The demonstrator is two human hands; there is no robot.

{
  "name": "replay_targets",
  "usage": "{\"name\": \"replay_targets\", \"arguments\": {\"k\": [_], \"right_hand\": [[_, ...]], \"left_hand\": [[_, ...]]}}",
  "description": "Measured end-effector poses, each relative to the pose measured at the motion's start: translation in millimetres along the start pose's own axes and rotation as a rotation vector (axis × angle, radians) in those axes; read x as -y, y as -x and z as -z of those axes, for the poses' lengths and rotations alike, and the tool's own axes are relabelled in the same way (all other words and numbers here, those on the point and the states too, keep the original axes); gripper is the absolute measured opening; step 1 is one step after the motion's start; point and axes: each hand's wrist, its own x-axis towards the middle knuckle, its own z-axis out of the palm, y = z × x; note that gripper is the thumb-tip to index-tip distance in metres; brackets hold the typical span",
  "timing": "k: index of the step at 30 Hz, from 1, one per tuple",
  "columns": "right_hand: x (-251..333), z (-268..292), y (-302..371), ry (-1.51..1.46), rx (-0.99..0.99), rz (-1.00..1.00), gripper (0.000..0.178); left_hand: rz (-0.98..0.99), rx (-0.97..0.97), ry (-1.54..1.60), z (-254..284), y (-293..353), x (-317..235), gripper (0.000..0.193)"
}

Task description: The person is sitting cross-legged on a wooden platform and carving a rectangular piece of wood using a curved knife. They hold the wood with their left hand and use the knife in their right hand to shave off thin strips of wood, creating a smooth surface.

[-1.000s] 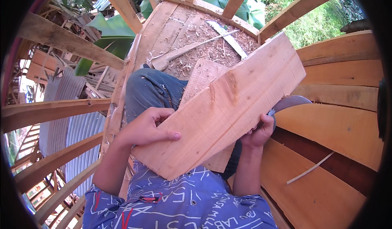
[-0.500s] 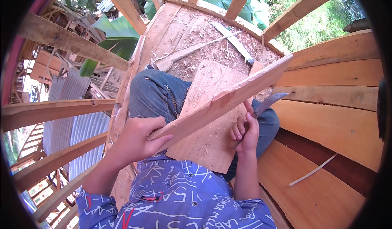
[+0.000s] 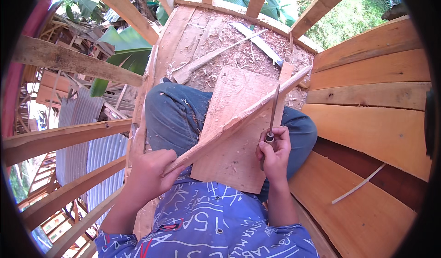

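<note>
My left hand (image 3: 151,174) is closed around the near end of a long wooden plank (image 3: 236,122), which slants up and away to the right with a rough-cut upper edge. My right hand (image 3: 277,150) grips the handle of a knife (image 3: 275,108). The knife stands nearly upright, its blade seen edge-on and overlapping the plank's far part; whether it touches the wood I cannot tell. Beneath the plank a wide flat board (image 3: 227,168) rests across my lap, between my bent legs.
Wood shavings (image 3: 248,58) litter the floor ahead. A wooden stick (image 3: 209,63) lies there, crossed with a long pale flat blade (image 3: 262,45). A plank wall (image 3: 367,129) rises at right, with a thin wood strip (image 3: 358,184). Wooden rails (image 3: 69,136) stand at left.
The knife has turned from slanting right, blade side showing, to nearly upright and edge-on. My right hand has rotated with it. The plank's far end has dropped lower and shifted left.
</note>
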Motion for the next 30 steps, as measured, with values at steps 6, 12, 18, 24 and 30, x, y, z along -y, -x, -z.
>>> {"name": "replay_targets", "arguments": {"k": [6, 12, 18, 24, 30], "right_hand": [[15, -1, -3, 0.037, 0.143, 0.100, 0.030], [18, 5, -6, 0.032, -0.017, 0.108, 0.036], [16, 7, -2, 0.112, 0.160, -0.043, 0.035], [12, 8, -5, 0.209, 0.196, -0.029, 0.037], [14, 4, -10, -0.120, -0.008, -0.083, 0.037]], "left_hand": [[-0.028, 0.047, -0.070, 5, -3, 1, 0.025], [-0.009, 0.041, -0.067, 5, -6, 4, 0.032], [0.022, 0.057, -0.046, 5, -7, 5, 0.033], [-0.003, 0.041, -0.066, 3, -10, 7, 0.035], [0.012, 0.055, -0.046, 4, -13, 6, 0.036]]}}
